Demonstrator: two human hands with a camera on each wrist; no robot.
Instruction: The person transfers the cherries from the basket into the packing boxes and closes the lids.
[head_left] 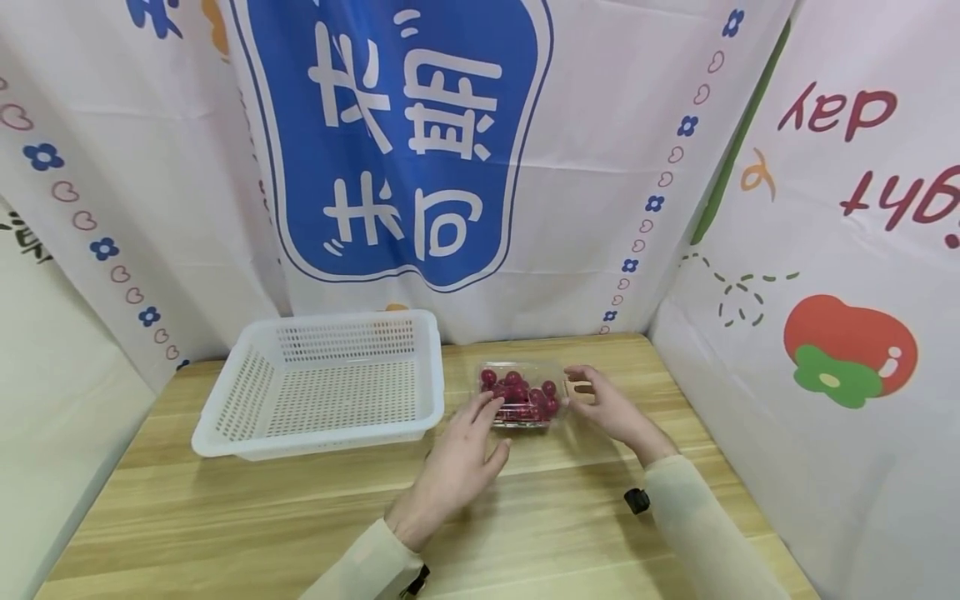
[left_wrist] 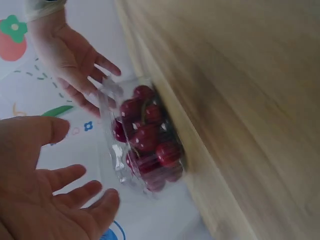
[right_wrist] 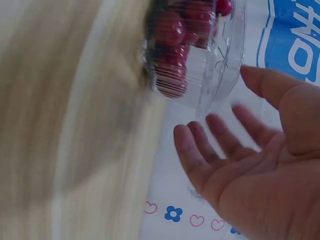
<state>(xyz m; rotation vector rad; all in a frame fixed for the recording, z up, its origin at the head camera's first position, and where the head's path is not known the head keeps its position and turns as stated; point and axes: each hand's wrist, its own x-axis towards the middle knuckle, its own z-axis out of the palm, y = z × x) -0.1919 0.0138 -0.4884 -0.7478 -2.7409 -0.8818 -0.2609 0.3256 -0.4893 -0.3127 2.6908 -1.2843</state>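
A clear plastic clamshell box of dark red cherries [head_left: 520, 396] sits on the wooden table, its lid down over the fruit. On its near left side is my left hand [head_left: 459, 454], fingers spread and thumb apart; the left wrist view shows a gap between these fingers and the box [left_wrist: 145, 137]. At the box's right end my right hand [head_left: 609, 407] is held with fingers spread. In the right wrist view, the right hand's fingertips [right_wrist: 182, 135] are right by the box's end, the palm facing it. Neither hand grips anything.
To the left stands a white perforated plastic basket [head_left: 330, 392], with its right rim close to the box. Behind the table [head_left: 540, 517] hangs a printed cloth [head_left: 570, 208], and another printed cloth [head_left: 847, 250] lines the right side.
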